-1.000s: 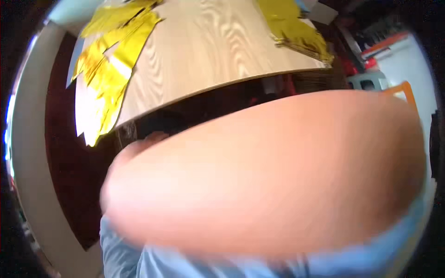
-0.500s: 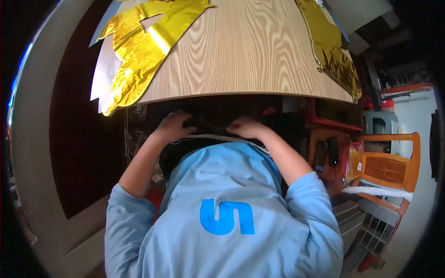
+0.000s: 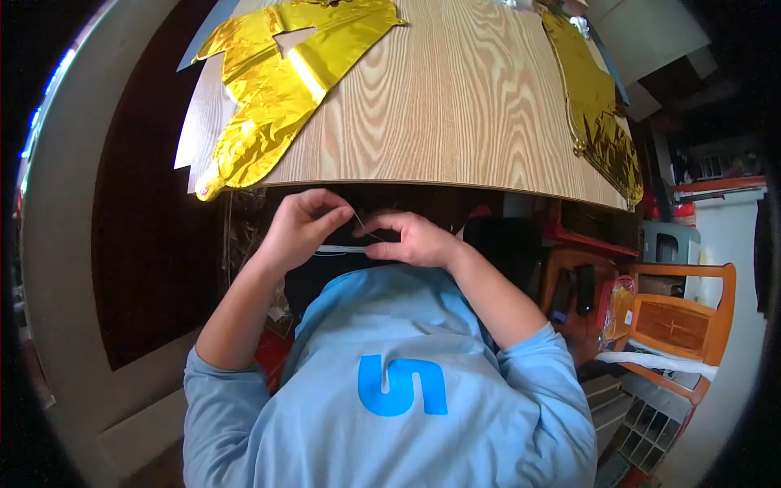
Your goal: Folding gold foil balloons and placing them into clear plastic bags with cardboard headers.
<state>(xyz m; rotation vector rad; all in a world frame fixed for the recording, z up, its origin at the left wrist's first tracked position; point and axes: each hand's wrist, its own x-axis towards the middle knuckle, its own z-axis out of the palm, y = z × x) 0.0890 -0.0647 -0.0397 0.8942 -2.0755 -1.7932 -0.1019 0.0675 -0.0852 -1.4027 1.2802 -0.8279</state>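
My left hand is raised above my lap, just in front of the table edge. Its thumb and forefinger pinch one end of a thin pale strand. Facing it, my right hand has its fingers and thumb apart, and the strand runs down toward the gap between them. Under the hands, a bundle of thin white strands lies across my lap, its right part hidden by my right thumb. What the strands are made of is too fine to tell.
On the wood-grain table lie a flat gold foil balloon at the left and another gold foil piece along the right edge. A wooden chair with packages stands at the right, beside a dark red drawer unit.
Both hands have risen from the white strands on my lap and come closer together. The left hand now pinches one thin strand. The view has shifted slightly.
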